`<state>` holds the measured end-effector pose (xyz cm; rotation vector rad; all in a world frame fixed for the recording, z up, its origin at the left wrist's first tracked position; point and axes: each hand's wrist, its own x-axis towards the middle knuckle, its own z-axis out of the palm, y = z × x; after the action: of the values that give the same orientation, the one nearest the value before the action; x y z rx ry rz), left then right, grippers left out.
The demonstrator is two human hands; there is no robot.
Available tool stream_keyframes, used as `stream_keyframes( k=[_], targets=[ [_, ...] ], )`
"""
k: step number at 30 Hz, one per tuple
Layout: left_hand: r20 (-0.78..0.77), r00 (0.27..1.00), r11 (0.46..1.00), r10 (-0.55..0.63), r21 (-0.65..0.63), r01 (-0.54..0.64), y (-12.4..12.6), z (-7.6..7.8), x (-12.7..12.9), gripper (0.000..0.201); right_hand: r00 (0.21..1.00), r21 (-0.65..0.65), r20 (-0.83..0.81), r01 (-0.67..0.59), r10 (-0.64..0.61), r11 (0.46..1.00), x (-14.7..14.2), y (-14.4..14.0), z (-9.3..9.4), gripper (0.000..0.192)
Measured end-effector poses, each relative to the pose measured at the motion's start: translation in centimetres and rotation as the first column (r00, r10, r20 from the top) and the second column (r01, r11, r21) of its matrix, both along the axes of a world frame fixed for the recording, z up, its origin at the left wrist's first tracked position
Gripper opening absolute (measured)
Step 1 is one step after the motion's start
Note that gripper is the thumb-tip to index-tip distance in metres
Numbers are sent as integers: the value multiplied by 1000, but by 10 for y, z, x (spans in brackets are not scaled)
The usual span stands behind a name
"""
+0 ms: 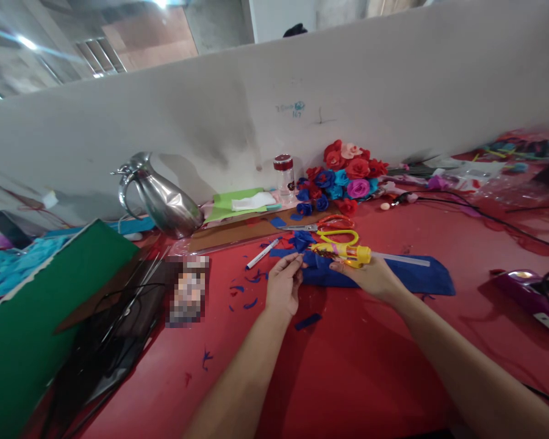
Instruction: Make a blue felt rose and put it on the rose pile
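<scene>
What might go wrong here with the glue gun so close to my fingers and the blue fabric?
1. The right hand holds the yellow glue gun with its tip close to the left hand, which pinches a blue piece; hot glue might reach those fingers.
2. Glue may drip on the blue fabric under the gun.
3. The scissors lie just beyond the hands and may get knocked.

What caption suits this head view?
Left hand pinches blue fabric; right hand holds a yellow glue gun near fabric flowers.
</scene>
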<state>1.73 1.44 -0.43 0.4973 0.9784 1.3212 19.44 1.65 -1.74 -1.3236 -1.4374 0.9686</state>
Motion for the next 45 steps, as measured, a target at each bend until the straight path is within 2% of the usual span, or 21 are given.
stream_keyframes(
  k=[12, 21, 27, 45],
  targets=[
    [-48, 998, 999, 42, 19, -41, 0, -2, 0, 31, 998, 22, -55, 11, -10, 1000, 0, 1, 1, 33],
    [51, 998, 997, 28, -77, -24, 3, -2, -3, 26, 1000, 34, -19, -7, 7, 999, 0, -1, 0, 33],
    [88, 996, 998, -2, -59, 7, 3, -2, -3, 24, 1000, -23, 12, -17, 18, 1000, -1, 0, -1, 28],
    [68, 997, 999, 25, -45, -22, 2, -1, -1, 29, 1000, -30, -5, -26, 26, 999, -4, 1, -4, 28]
  ],
)
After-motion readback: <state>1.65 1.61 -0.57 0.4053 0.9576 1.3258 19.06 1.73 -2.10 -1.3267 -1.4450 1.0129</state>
